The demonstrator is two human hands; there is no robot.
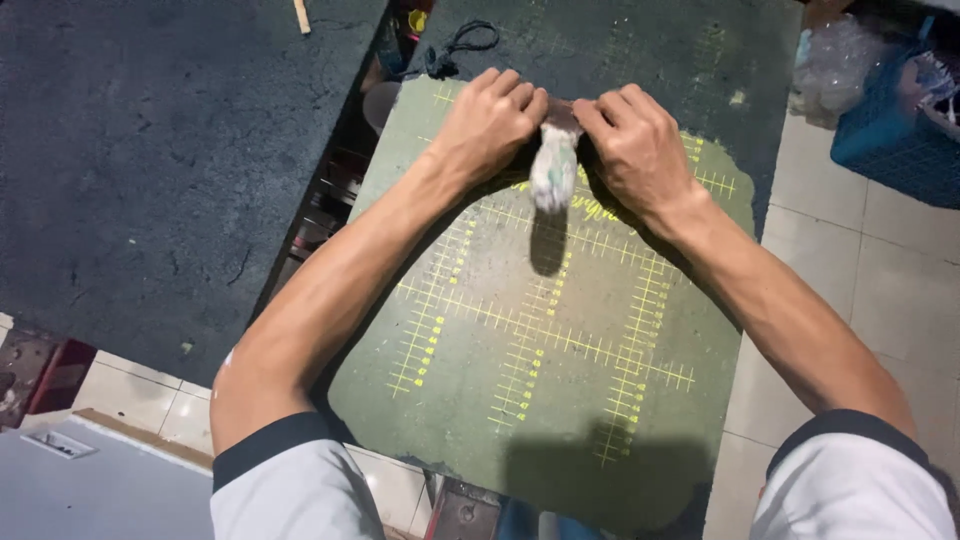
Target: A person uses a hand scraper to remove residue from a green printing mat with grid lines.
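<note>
My left hand (490, 120) and my right hand (630, 140) meet at the far part of a worn green cutting mat (520, 400) with yellow grid lines. Both hands are closed on a small brown piece (562, 112) held between the fingertips. A dirty white rag (553, 172) hangs down from between the hands toward me, a little above the mat, and casts a shadow on it. What exactly the fingers pinch is partly hidden by them.
A dark rough table top (150, 150) lies to the left across a gap. A black cord (455, 45) lies beyond the mat. A blue crate (890, 130) and clear plastic bags (835, 60) stand on the tiled floor at the right.
</note>
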